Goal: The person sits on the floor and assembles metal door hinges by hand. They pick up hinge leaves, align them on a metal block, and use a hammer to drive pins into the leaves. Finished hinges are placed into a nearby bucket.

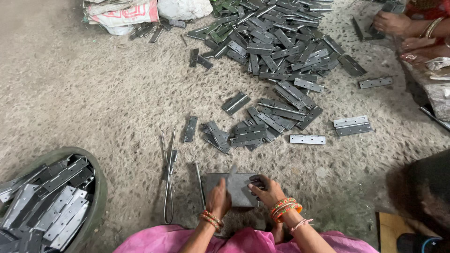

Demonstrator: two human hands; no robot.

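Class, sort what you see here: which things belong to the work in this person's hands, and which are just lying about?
In hand:
left hand
right hand
grey metal block
heap of hinges
basin of hinges
long pin

Lying about:
sacks
bent wire
wooden board
another person's hand

My left hand [219, 197] grips a thin tool [231, 174], blurred, over a grey metal block [236, 187] on the floor [93, 93]. My right hand [265, 189] rests on the block's right edge, fingers curled on it. Rods [168, 178] lie just left of the block. A tub [96, 197] at my left holds hinges [56, 201]. A big heap of hinges [276, 47] spreads ahead, sacks [126, 11] behind it. Another person's hand [391, 22] works at top right.
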